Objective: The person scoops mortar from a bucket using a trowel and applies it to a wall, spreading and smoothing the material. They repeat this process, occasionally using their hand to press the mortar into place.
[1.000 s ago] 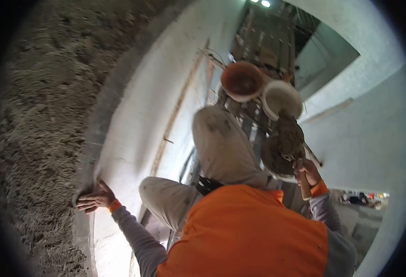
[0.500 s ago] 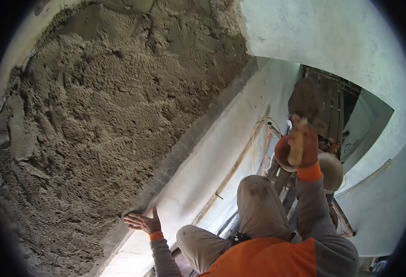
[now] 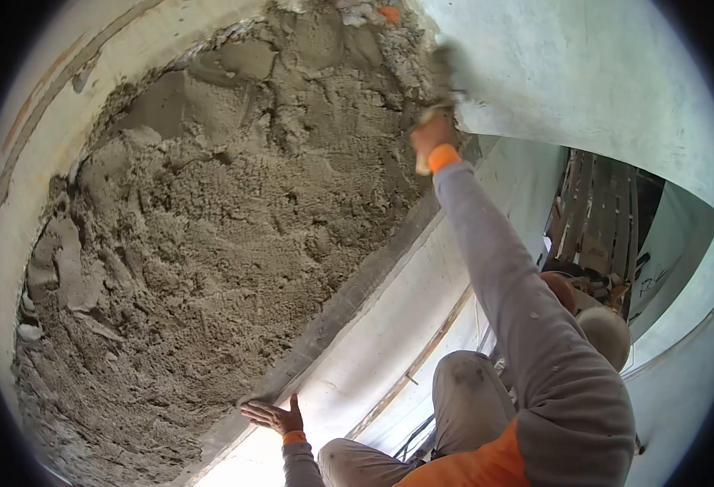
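Observation:
My right hand (image 3: 432, 140) grips the handle of a trowel and reaches up to the top right edge of a rough, wet mortar patch (image 3: 235, 227). The trowel (image 3: 444, 73) is smeared by motion, its far end close to the border between the mortar and the smooth pale wall. My left hand (image 3: 274, 415) rests with fingers spread on the lower edge of the patch, beside a smooth grey strip (image 3: 324, 321).
A pale ledge (image 3: 373, 341) runs diagonally below the mortar. Beyond my right arm are a reddish-brown bucket (image 3: 559, 290), a pale round container (image 3: 605, 334) and wooden planks (image 3: 596, 207). A curved pale wall (image 3: 584, 73) bounds the right.
My right hand has swung up and left with the trowel, from above the buckets to the mortar's upper right edge. My left hand keeps its place on the edge; the view has shifted.

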Demonstrator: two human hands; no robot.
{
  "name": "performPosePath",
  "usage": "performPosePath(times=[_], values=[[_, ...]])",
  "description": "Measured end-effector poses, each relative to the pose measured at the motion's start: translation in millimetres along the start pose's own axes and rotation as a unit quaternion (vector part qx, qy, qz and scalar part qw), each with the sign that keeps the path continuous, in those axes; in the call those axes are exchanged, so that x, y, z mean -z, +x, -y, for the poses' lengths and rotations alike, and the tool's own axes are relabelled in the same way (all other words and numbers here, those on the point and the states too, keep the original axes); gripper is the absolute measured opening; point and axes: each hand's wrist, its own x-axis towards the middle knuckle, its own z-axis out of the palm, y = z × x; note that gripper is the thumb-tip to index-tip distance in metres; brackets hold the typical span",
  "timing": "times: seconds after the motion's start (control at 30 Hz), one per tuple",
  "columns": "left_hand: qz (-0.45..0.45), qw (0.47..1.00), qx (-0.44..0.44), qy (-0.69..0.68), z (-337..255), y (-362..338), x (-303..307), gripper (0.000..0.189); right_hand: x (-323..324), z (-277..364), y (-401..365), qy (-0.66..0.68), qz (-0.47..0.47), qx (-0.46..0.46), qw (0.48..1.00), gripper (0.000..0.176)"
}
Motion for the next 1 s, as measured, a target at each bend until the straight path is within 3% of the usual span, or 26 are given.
performPosePath(times=[0.03,0.07,0.1,0.13,0.27,0.37,0.43,0.5,0.57,0.6,0.77,1.0], values=[[-0.008,1.000,-0.004,0.000,0,-2,4,0.131,-6,-8,-25,-0.019,0.081,0.064,0.994,0.037],[-0.017,1.000,-0.008,-0.003,-3,-1,9,0.131,-9,-6,-72,-0.049,0.062,0.148,0.986,0.043],[-0.025,1.000,-0.013,-0.007,-7,1,11,0.131,-20,-18,-109,0.012,0.020,0.229,0.973,0.046],[-0.051,0.998,-0.036,0.001,-7,0,12,0.133,-20,-24,-131,0.070,0.061,0.225,0.970,0.043],[0.022,1.000,-0.014,-0.010,-12,0,29,0.134,-23,-81,-147,0.201,0.157,0.102,0.961,0.040],[0.001,0.997,-0.059,-0.057,-8,1,33,0.131,14,-78,-121,0.238,0.175,-0.075,0.952,0.035],[0.010,0.996,-0.052,-0.065,-12,1,36,0.132,-9,-140,-66,0.183,0.108,0.117,0.970,0.032],[0.012,0.996,-0.051,-0.067,-15,1,38,0.132,-12,-142,-43,0.235,0.093,0.092,0.963,0.028],[0.009,0.996,-0.052,-0.068,-18,1,37,0.129,21,-85,-45,0.376,0.126,-0.148,0.906,0.022],[0.013,0.996,-0.048,-0.075,-19,1,38,0.129,18,-80,-38,0.329,0.132,-0.165,0.921,0.021],[0.010,0.995,-0.058,-0.083,-16,1,34,0.131,-30,-69,-10,0.391,0.096,-0.164,0.901,0.016],[0.051,0.995,-0.021,-0.079,-16,2,35,0.132,-54,9,-36,0.470,0.118,-0.119,0.867,0.016]])
